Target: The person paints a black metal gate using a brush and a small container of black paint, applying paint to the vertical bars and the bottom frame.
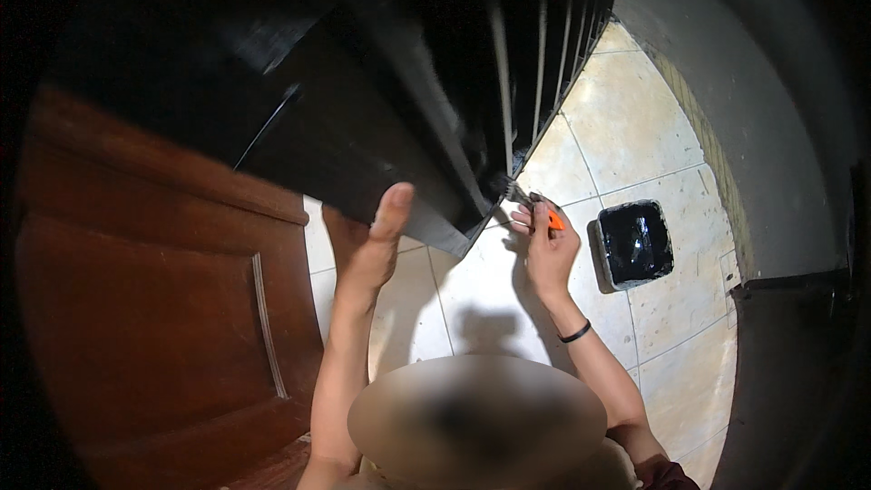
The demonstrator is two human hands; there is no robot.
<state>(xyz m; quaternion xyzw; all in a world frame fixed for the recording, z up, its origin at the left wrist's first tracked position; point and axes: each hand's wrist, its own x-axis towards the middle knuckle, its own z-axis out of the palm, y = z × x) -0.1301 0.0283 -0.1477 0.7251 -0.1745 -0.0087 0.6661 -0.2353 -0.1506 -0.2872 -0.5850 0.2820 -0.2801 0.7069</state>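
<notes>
A large black metal gate (336, 132), with a flat panel on the left and upright bars on the right, fills the upper part of the view. My left hand (370, 259) grips the panel's lower edge, thumb on the front face and the other fingers hidden behind it. In my right hand (552, 263) is a paintbrush (555, 220) with an orange handle. Its dark bristles meet or nearly meet the gate's bottom corner. Right of that hand, a square container (637, 243) of glossy black paint stands on the floor.
A reddish-brown wooden door (163, 299) stands on the left. Pale floor tiles (635, 118) with small dark spots lie below. A grey wall (762, 118) curves along the right, with a dark surface (798, 372) nearer me. A blurred oval covers the lower middle.
</notes>
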